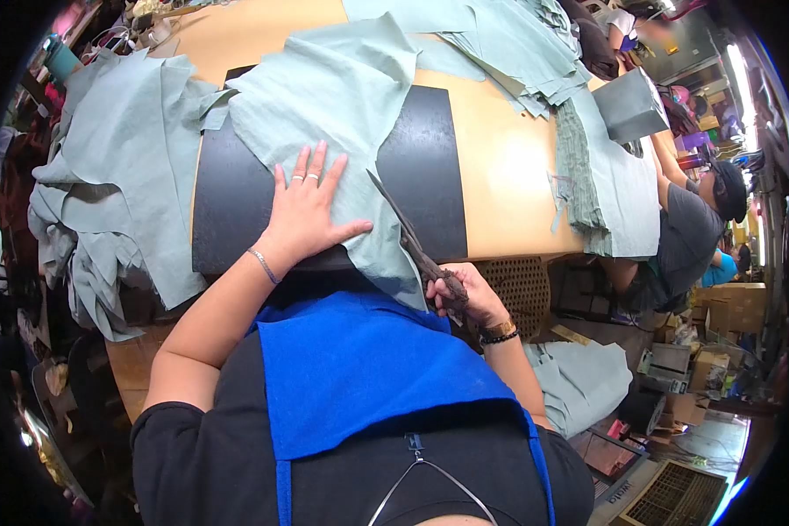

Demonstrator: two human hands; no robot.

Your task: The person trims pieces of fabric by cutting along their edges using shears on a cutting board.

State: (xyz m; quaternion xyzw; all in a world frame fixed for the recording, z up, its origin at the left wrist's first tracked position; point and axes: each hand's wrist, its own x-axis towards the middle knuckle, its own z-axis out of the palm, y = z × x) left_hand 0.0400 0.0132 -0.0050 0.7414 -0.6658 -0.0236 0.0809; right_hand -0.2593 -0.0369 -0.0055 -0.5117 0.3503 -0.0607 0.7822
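My left hand (311, 206) lies flat with fingers spread on a pale green piece of fabric (333, 79). The fabric rests across a black board (425, 167) and its lower end hangs over the table's front edge. In my right hand (473, 298) is a pair of dark scissors (421, 254), held by the handles. Their blades point up and to the left along the right edge of the fabric. Whether the blades grip any cloth I cannot tell.
Draped green fabric (140, 149) hangs at the left. A thick fabric stack (618, 184) lies on the right, below more cut pieces (500, 44) at the back of the table (500, 167). A co-worker in a grey shirt (688, 232) sits at the right, beside a grey block (627, 105).
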